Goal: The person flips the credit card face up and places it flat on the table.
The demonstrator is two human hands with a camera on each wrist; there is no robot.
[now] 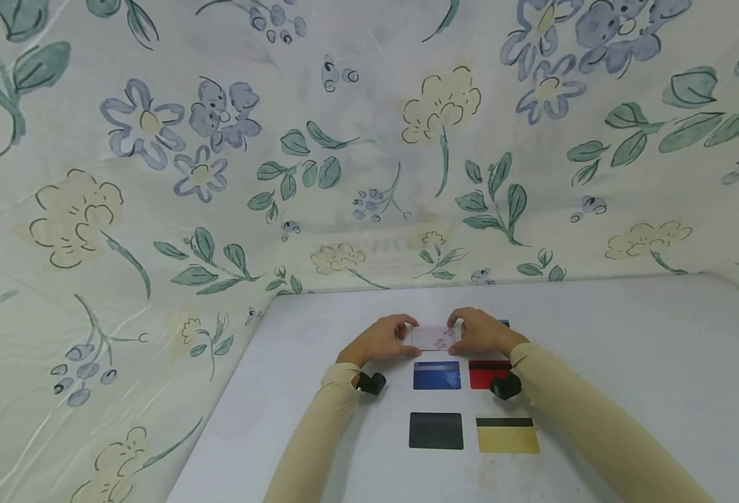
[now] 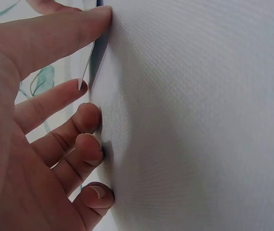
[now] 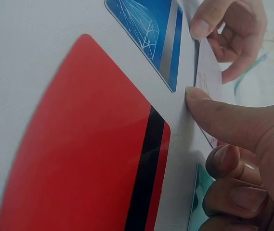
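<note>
A pale pink card with a faint printed design is held by its two short ends between both hands, low over the table. My left hand pinches the left end, thumb on the near edge and forefinger on the far edge. At the right end, my right hand pinches it the same way. In the left wrist view the card shows edge-on, one side lifted off the surface. Just nearer than the hands lies a blue card. Beside it is a red card, partly covered by the right wrist camera.
Closer to me lie a black card and a gold card with a dark stripe. A teal card peeks out behind the right hand. The white table ends against a flower-printed cloth.
</note>
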